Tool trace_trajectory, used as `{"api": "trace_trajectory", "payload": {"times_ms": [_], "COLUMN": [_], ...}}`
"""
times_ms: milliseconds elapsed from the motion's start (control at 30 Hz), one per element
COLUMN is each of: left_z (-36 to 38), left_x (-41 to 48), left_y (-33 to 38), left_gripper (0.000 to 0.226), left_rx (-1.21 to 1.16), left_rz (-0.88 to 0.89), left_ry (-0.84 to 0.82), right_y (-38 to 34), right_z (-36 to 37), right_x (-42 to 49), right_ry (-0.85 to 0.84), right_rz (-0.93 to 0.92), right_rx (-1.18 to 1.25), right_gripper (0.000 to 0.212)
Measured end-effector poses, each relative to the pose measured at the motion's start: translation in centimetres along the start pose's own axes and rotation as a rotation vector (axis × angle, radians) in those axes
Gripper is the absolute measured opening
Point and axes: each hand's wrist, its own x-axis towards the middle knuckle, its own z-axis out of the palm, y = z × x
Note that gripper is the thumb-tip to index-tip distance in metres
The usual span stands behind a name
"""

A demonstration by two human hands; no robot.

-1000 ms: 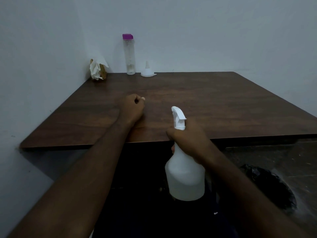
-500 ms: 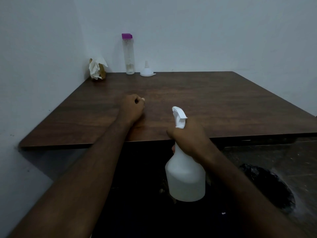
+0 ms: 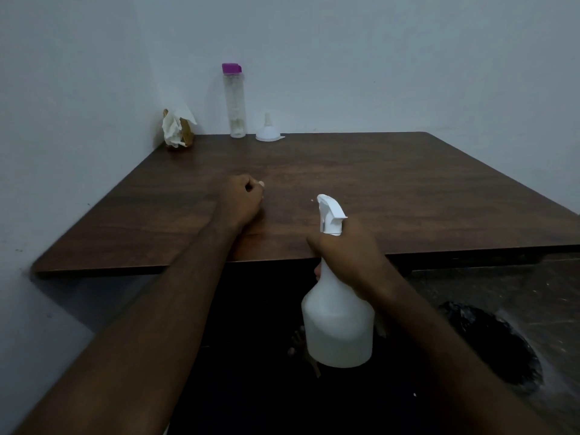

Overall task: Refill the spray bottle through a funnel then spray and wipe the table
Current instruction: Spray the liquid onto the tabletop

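Note:
My right hand grips the neck of a white spray bottle, held upright in front of the near edge of the dark wooden table; its nozzle points away over the tabletop. My left hand rests on the table as a closed fist with nothing visible in it. At the back of the table a white funnel stands mouth down. Beside it is a tall clear bottle with a purple cap. A crumpled white tissue lies in the back left corner.
Walls close the table in at the back and on the left. A brown object sits behind the tissue in the corner. Below the table on the right, a dark round thing lies on the floor.
The spray bottle and my right hand have barely shifted. My left fist stays where it was on the table.

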Motion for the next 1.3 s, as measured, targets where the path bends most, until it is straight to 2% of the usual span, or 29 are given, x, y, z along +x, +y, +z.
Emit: {"api": "trace_trajectory", "payload": {"times_ms": [233, 367, 567, 1133, 1300], "left_z": [0.0, 0.0, -0.1, 0.0, 0.0], "left_x": [0.0, 0.2, 0.2, 0.2, 0.2], "left_y": [0.0, -0.2, -0.1, -0.3, -0.2], "left_gripper": [0.026, 0.024, 0.025, 0.026, 0.025], "left_rx": [0.006, -0.005, -0.006, -0.002, -0.008], "left_rz": [0.012, 0.001, 0.005, -0.006, -0.004], "left_ry": [0.009, 0.004, 0.007, -0.012, 0.009], "right_y": [0.0, -0.2, -0.6, -0.4, -0.2], "right_z": [-0.2, -0.4, -0.8, -1.1, -1.2], "right_x": [-0.1, -0.3, -1.2, -1.7, -1.7], "right_ry": [0.003, -0.007, -0.065, -0.025, -0.025], "right_rz": [0.024, 0.037, 0.073, 0.097, 0.11], "right_rx": [-0.01, -0.023, 0.025, -0.003, 0.005], "right_gripper": [0.032, 0.022, 0.024, 0.031, 0.023]}}
